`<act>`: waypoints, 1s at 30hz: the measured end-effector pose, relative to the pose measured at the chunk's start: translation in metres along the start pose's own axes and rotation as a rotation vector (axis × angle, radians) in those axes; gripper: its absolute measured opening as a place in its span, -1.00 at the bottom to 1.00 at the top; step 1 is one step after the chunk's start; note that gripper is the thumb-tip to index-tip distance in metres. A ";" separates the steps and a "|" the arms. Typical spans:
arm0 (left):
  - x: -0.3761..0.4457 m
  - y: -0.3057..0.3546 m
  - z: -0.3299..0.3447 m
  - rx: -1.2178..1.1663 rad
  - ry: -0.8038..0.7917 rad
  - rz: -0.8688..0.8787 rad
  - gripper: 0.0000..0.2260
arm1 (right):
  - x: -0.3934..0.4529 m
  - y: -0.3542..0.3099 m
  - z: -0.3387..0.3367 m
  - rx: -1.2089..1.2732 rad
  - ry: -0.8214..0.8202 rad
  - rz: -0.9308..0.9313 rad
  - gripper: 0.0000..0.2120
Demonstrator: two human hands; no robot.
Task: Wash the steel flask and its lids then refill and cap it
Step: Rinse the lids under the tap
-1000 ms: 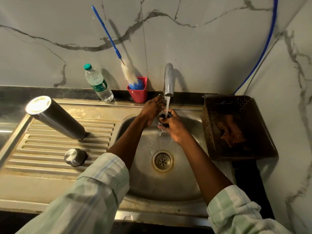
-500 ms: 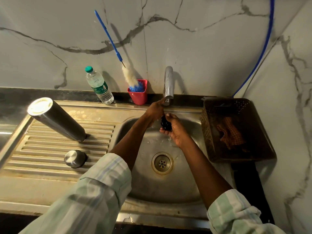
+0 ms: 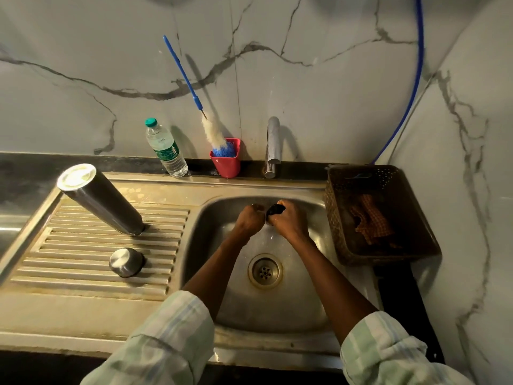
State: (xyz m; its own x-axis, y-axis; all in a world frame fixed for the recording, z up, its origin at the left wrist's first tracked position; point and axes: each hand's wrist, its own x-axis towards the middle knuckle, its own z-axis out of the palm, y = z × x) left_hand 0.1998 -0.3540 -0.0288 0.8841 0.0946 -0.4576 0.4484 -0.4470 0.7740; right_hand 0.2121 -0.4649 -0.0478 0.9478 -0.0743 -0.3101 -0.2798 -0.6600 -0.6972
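The steel flask [image 3: 102, 201] stands upside down on the ribbed drainboard [image 3: 83, 262], its base facing up. Its steel outer lid [image 3: 126, 262] rests in front of it on the ribs. Over the sink basin [image 3: 299, 309], my right hand [image 3: 290, 220] is closed around a small black inner lid [image 3: 275, 209]. My left hand [image 3: 249, 219] is a fist pressed against that lid from the left; whether it grips the lid is hidden. No water runs from the tap [image 3: 273, 147].
A plastic water bottle [image 3: 165, 148] and a red cup [image 3: 226, 161] holding a blue-handled bottle brush [image 3: 191, 90] stand at the back ledge. A brown perforated basket [image 3: 383, 218] with a checked cloth sits right of the basin. The drain [image 3: 265, 270] lies below my hands.
The water stream has stopped. My left hand came down from the tap to the black lid, and both hands sit lower in the basin.
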 end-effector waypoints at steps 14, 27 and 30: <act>-0.035 -0.004 0.000 0.233 0.035 0.101 -0.76 | -0.045 -0.013 -0.017 -0.020 -0.027 -0.110 -0.36; -0.063 -0.032 -0.010 0.209 0.320 0.199 -0.61 | -0.098 -0.029 -0.019 0.025 0.422 -0.378 -0.44; -0.070 -0.043 -0.012 0.247 0.276 0.192 -0.58 | -0.094 -0.009 0.001 -0.199 0.135 -0.124 -0.41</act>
State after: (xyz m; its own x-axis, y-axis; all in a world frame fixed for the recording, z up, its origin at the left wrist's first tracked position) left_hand 0.1202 -0.3301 -0.0250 0.9656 0.2088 -0.1549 0.2570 -0.6762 0.6904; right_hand 0.1253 -0.4510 -0.0135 0.9885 -0.0737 -0.1318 -0.1371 -0.8031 -0.5798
